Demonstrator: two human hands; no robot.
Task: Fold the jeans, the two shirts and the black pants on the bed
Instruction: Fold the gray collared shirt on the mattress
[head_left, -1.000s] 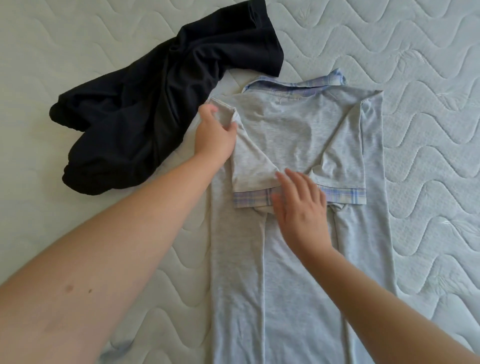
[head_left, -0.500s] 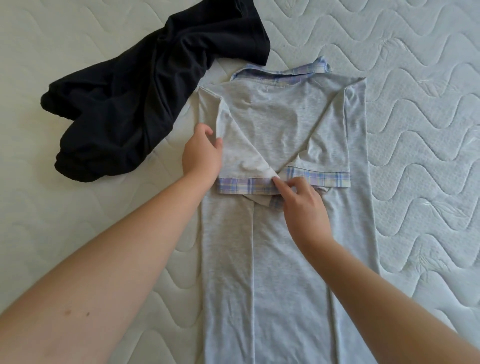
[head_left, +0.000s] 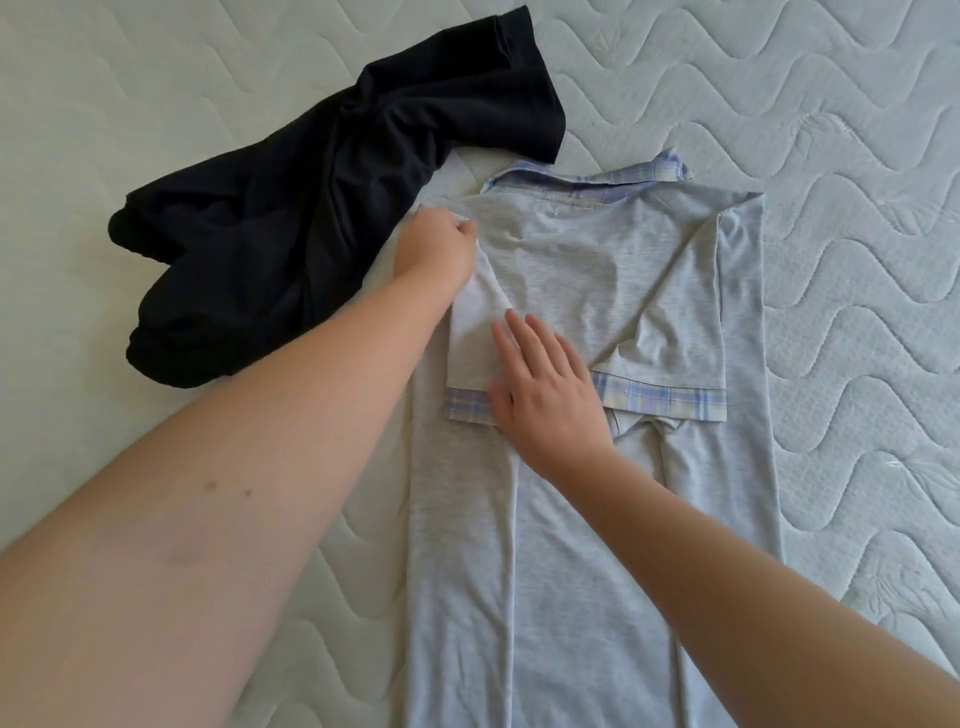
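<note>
**Grey shirt part-folded on the bed, both hands on its left sleeve**

The grey shirt (head_left: 587, 519) lies face down and lengthwise on the quilted bed (head_left: 831, 130), collar at the far end, its long sides turned in over the back. Both short sleeves, each ending in a plaid cuff, are folded inward across the upper back.

The left hand (head_left: 434, 249) has its grip clenched on the shirt's shoulder edge: fingers curl over a small pinch of grey cloth at the top of the folded left sleeve. Directly nearer the person from this grip, the sleeve (head_left: 475, 338) runs down to its plaid cuff (head_left: 467, 405). Just beyond and to the left of the grip lie the black pants (head_left: 291, 218), crumpled and unfolded, one leg reaching towards the shirt collar (head_left: 587, 182) and overlapping the shirt's far left corner.

The right hand (head_left: 545, 384) is released, fingers straight and spread, palm flat on the cloth. It presses where the left sleeve's cuff meets the middle of the shirt; the fingertips (head_left: 501, 332) rest on the sleeve itself. To the right of this hand lies the other folded sleeve (head_left: 675, 322), flat, with its cuff (head_left: 665, 402) running out from beneath the hand's edge. Nearer the person from the hand, the shirt body extends out of view between the two forearms.
</note>
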